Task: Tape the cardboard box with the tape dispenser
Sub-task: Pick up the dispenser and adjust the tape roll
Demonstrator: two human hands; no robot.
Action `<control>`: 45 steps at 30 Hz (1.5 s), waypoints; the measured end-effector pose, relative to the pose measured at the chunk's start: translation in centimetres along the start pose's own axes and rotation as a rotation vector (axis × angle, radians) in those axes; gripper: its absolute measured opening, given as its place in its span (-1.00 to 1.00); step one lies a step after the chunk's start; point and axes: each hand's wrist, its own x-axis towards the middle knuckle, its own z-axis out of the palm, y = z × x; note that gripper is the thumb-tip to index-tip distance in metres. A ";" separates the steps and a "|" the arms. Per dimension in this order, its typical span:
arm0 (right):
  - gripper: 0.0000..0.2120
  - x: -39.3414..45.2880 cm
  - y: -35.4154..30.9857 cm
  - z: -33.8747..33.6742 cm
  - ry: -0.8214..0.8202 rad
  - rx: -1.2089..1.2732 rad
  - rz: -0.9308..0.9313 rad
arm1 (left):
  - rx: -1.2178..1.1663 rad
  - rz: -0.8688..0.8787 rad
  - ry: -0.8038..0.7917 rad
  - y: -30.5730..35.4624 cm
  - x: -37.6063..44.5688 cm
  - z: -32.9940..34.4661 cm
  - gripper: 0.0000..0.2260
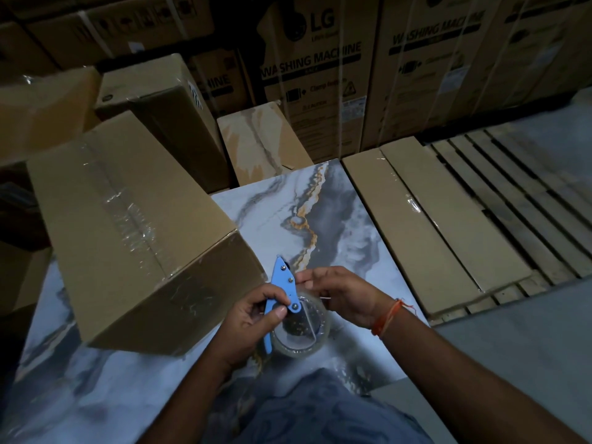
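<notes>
Head view: your left hand (253,318) gripped the blue tape dispenser (285,296) by its frame, steadying the clear roll. Your right hand (339,296) pinched at the tape end near the blade, probably to free a leader. Cardboard box (128,238) sat just left on the marbled surface (336,219), top seam already taped, within reach.

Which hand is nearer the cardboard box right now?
Left. The left hand grips the blue tape dispenser just off the cardboard box's near corner. The right hand is on the dispenser's far side, pinching the tape, farther from the box.
</notes>
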 end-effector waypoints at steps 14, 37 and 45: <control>-0.65 0.1 1.3 -1.9 -0.150 0.405 0.049 | 0.008 0.022 0.005 0.6 -0.3 -0.5 -0.73; -0.64 -1.4 0.0 -1.7 0.043 -0.104 0.122 | 0.315 0.096 -0.147 0.4 -1.0 -1.7 -0.91; -0.76 -1.5 -0.9 -1.4 -0.054 -0.261 0.134 | 0.370 0.112 -0.158 0.2 -1.3 -2.3 -0.83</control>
